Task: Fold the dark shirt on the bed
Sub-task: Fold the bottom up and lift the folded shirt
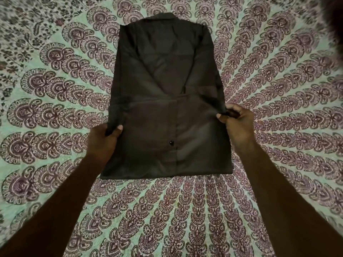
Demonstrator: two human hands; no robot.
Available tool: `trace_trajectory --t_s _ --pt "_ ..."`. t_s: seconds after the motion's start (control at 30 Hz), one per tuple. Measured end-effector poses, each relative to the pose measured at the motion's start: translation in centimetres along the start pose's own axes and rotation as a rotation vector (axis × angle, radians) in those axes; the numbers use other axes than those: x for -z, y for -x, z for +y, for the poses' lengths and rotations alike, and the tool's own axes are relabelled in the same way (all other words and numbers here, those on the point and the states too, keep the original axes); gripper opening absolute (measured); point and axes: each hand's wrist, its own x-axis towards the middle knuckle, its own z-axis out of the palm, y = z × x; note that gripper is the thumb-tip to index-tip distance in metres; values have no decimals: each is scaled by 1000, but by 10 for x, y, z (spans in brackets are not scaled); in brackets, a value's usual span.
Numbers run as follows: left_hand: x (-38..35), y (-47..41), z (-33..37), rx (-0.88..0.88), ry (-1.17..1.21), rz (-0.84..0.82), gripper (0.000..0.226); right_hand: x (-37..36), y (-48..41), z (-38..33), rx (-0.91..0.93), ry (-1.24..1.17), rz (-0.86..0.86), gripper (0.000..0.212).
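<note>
Both hands pinch the dark shirt [167, 101] at its side edges: the left hand [104, 140] grips the left edge, thumb on top, and the right hand [235, 123] nips the right edge between thumb and curled fingers. It lies flat mid-bed, sides folded inward, collar at the far end, one button [171, 143] showing. Beneath spreads a green bedspread [55, 108] with a purple peacock-feather print.

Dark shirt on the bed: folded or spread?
Partly folded: the dark fabric shirt lies as a narrow rectangle, sides folded inward, collar at the far end. The left hand and right hand pinch its side edges.
</note>
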Motion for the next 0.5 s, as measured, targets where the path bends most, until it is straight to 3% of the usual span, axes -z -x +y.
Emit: trace_trajectory --t_s 0.33,0.5 --pt "-11 2 -1 -62 -72 105 33 -4 -6 13 -5 127 128 21" --pt "-5 0 20 -224 -185 204 23 -12 -3 -4 111 240 -37 7"
